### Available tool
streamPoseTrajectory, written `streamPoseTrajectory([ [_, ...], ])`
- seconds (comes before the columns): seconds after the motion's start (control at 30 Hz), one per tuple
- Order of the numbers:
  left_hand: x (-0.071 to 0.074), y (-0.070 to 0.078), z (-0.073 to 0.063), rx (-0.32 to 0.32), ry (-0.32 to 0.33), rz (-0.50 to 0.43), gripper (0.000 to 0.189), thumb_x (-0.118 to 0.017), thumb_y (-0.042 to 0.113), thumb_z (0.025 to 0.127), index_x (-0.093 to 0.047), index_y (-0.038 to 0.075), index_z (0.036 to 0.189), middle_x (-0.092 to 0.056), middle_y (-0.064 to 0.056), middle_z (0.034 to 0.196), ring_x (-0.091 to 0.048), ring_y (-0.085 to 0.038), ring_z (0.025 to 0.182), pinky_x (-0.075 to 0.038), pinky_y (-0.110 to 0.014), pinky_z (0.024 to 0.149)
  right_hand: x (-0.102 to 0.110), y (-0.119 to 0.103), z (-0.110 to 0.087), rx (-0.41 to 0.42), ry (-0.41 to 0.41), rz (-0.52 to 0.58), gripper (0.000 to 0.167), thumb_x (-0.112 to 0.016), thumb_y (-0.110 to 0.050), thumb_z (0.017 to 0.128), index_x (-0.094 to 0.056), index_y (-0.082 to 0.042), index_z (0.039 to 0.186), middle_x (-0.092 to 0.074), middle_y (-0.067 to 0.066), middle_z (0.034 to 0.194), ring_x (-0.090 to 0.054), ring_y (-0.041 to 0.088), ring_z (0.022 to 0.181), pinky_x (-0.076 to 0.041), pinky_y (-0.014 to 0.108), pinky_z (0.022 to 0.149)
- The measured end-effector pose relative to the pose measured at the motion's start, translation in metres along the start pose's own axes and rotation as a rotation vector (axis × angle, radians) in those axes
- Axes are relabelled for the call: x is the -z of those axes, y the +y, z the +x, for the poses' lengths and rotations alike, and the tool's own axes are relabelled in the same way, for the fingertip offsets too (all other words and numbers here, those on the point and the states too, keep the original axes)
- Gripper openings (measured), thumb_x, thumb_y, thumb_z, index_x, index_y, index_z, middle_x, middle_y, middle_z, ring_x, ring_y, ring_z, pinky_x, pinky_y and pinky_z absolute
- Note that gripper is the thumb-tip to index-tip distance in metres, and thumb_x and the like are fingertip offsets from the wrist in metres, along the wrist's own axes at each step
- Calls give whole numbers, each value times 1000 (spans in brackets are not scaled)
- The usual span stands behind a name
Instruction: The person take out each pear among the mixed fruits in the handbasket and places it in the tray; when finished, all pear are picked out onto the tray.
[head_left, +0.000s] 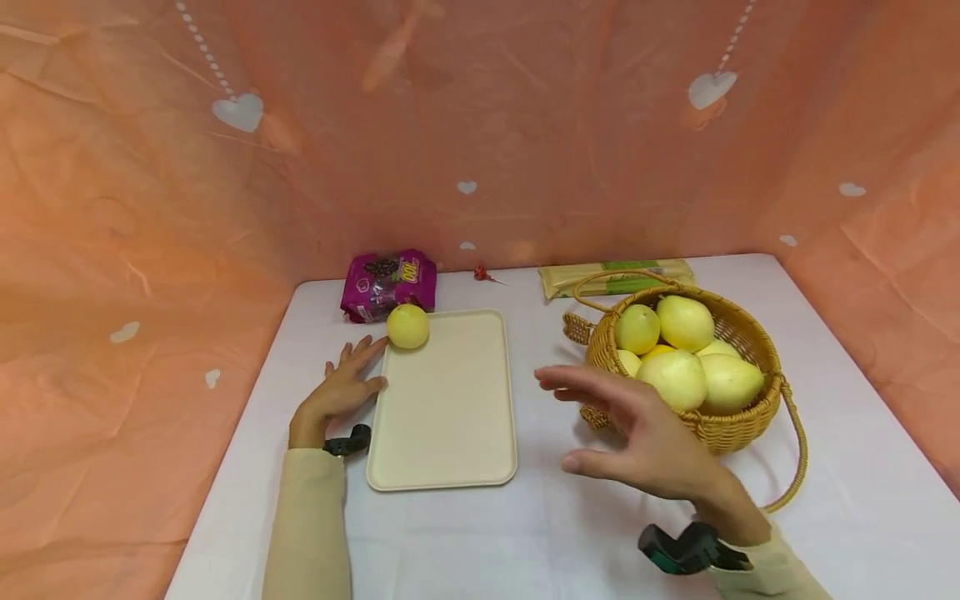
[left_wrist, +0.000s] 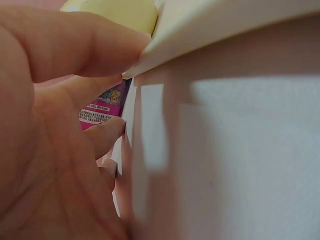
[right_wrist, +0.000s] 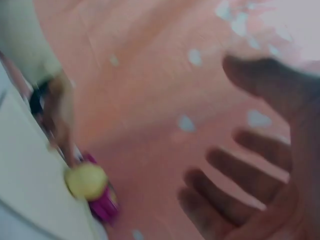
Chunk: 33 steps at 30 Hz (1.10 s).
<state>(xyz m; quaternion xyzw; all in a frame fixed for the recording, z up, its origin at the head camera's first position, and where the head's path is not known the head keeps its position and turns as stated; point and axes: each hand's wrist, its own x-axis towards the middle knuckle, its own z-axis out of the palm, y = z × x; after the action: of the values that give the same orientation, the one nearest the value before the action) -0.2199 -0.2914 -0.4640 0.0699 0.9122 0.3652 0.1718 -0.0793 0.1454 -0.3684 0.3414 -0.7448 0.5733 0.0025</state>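
A cream rectangular tray (head_left: pixel 448 408) lies on the white table with one round pale-yellow pear (head_left: pixel 407 326) at its far left corner. Along the tray's left edge rests my left hand (head_left: pixel 345 390), fingers spread and thumb at the rim; the left wrist view shows the thumb (left_wrist: pixel 95 47) against the tray's side. My right hand (head_left: pixel 637 429) is raised between the tray and a wicker basket (head_left: pixel 738 433), thumb apart from the fingers and nothing held. Several yellow-green pears (head_left: pixel 672 379) fill the basket, partly hidden by that hand. The right wrist view is blurred.
Behind the tray stands a purple snack bag (head_left: pixel 390 283). A small red item (head_left: pixel 482 273) lies at the table's back edge, left of a long pale-yellow and green packet (head_left: pixel 618 277). The basket's rope handle (head_left: pixel 798 450) hangs onto the table at right. Orange cloth with hearts surrounds the table.
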Motion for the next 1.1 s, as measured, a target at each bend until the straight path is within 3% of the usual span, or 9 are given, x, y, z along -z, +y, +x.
streamPoseTrajectory([
  [0.2,1,-1,-2,8,0,-2,78,-62,21,106,-27,18,175,0,-24,184,22,-51,166,24,-75,125,53,1,-53,214,3,140,81,-84,25,73,-49,24,147,-61,27,156,-57,24,150,-46,26,123],
  [0.33,1,-1,-1,0,6,-3,77,-61,20,106,-27,18,175,0,-24,184,22,-51,166,25,-74,125,87,-1,-80,219,66,182,77,-79,29,75,-44,32,143,-60,33,154,-59,28,148,-47,26,122],
  [0.53,1,-1,0,-8,5,-3,77,-61,19,107,-27,18,175,0,-24,184,22,-51,166,25,-74,125,128,-1,-110,148,162,167,72,-72,36,75,-42,35,141,-61,33,151,-62,27,145,-46,22,121],
  [0.63,0,-2,1,-5,4,-16,77,-62,19,106,-28,17,175,0,-24,184,22,-51,166,25,-74,125,140,2,-115,121,173,138,72,-71,36,77,-41,35,142,-62,32,152,-63,26,145,-47,22,120],
  [0.83,-2,-1,0,4,0,-35,77,-62,20,106,-28,18,175,1,-22,184,23,-49,167,26,-73,125,152,5,-110,-73,203,-6,72,-66,39,77,-49,25,146,-68,14,151,-68,13,137,-51,15,112],
  [0.97,-2,0,-1,1,7,-32,77,-62,19,106,-28,18,175,0,-22,184,23,-49,167,26,-73,126,156,13,-98,-88,158,-25,72,-67,38,78,-51,22,146,-67,10,153,-69,11,135,-54,14,107],
  [1.1,-1,1,-1,-15,17,-39,77,-62,17,106,-29,15,175,-1,-24,184,22,-51,166,26,-74,125,155,18,-85,-156,115,-233,78,-78,28,79,-56,9,151,-69,-1,151,-70,3,130,-55,10,100],
])
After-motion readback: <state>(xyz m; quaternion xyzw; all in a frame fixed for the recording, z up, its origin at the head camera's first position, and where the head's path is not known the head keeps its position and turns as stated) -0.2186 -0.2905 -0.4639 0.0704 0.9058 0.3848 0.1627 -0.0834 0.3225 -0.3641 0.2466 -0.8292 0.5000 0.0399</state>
